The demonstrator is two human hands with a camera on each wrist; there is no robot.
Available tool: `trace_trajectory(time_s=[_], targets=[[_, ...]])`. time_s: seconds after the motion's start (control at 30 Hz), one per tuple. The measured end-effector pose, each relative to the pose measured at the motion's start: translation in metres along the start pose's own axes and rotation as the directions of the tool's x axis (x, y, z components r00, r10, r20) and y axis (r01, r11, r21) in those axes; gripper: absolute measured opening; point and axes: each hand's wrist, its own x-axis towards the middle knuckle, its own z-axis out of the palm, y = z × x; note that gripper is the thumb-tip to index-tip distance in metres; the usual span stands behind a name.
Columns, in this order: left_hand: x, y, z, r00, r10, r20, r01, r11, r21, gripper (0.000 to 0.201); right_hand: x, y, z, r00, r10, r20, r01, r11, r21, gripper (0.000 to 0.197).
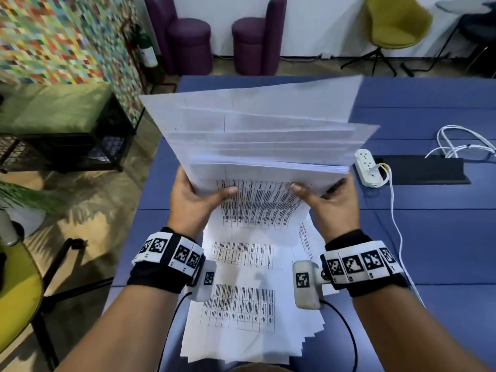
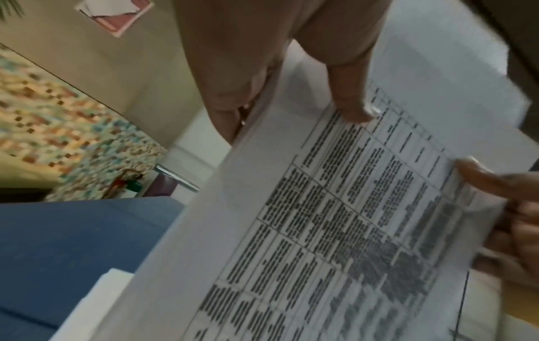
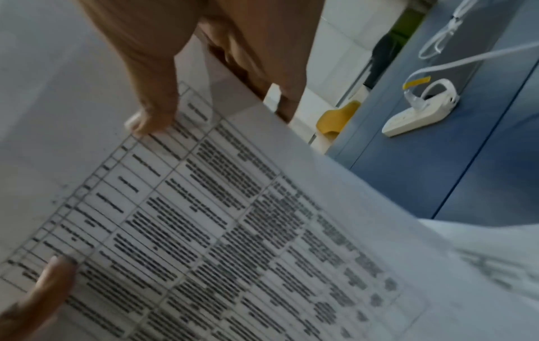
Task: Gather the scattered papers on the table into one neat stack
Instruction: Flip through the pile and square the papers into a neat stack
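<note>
A thick bundle of white papers (image 1: 255,135) with printed tables is held up over the blue table (image 1: 442,251). Its far half fans out unevenly, with sheet edges staggered. Its near half (image 1: 241,304) droops toward me, its corners splayed. My left hand (image 1: 197,197) grips the bundle's left edge, thumb on the printed top sheet, fingers underneath. My right hand (image 1: 332,201) grips the right edge the same way. The left wrist view shows the printed sheet (image 2: 321,230) under my left thumb (image 2: 350,103). The right wrist view shows the sheet (image 3: 233,230) under my right thumb (image 3: 154,110).
A white power strip (image 1: 367,167) lies right of the papers, its white cable (image 1: 394,216) trailing toward me. Behind it are a black cable tray (image 1: 418,170) and coiled white cables (image 1: 461,143). A green bench (image 1: 61,122) and a yellow chair (image 1: 16,299) stand left of the table.
</note>
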Motion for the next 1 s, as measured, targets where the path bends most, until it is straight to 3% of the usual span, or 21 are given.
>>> trace_trajectory(time_s=[0.13,0.23,0.4,0.5,0.6,0.67,0.77,0.9,1.0], targets=[[-0.002,-0.004,0.012,0.999,-0.008,-0.046,0.01,0.999,0.043,0.031,-0.001,-0.002,0.006,0.997,0.044,-0.057,-0.045,0.999,-0.02,0.049],[-0.002,0.015,0.027,0.983,0.12,-0.14,-0.121,0.993,0.002,0.037,-0.005,-0.024,0.022,0.996,-0.025,-0.087,0.024,1.0,-0.009,0.034],[-0.003,0.043,0.034,0.947,0.275,-0.164,-0.288,0.956,-0.058,0.045,-0.004,-0.047,0.029,0.98,-0.151,-0.128,0.17,0.974,0.149,0.043],[0.0,0.032,0.022,0.974,0.21,-0.09,-0.215,0.975,-0.051,0.058,0.0,-0.029,0.016,0.985,-0.131,-0.114,0.141,0.987,0.081,0.043],[0.0,0.009,0.009,0.999,0.04,-0.028,-0.04,0.999,-0.026,0.07,0.002,-0.002,0.005,0.999,0.033,-0.024,-0.033,0.999,-0.028,0.047],[-0.001,-0.001,0.005,1.0,-0.009,-0.006,0.009,1.0,0.006,0.064,0.002,0.009,0.004,0.995,0.099,0.002,-0.099,0.994,-0.046,0.041],[0.002,0.0,0.013,0.999,0.034,-0.042,-0.036,0.998,-0.05,0.045,0.004,0.002,0.014,0.998,0.063,-0.021,-0.063,0.997,-0.04,0.032],[0.005,0.021,0.026,0.981,0.185,-0.058,-0.188,0.981,-0.04,0.046,0.005,-0.024,0.028,0.994,-0.078,-0.075,0.082,0.995,0.058,0.029],[0.004,0.024,0.023,0.977,0.209,-0.032,-0.21,0.978,-0.017,0.043,0.001,-0.025,0.026,0.991,-0.102,-0.09,0.104,0.994,0.022,0.03]])
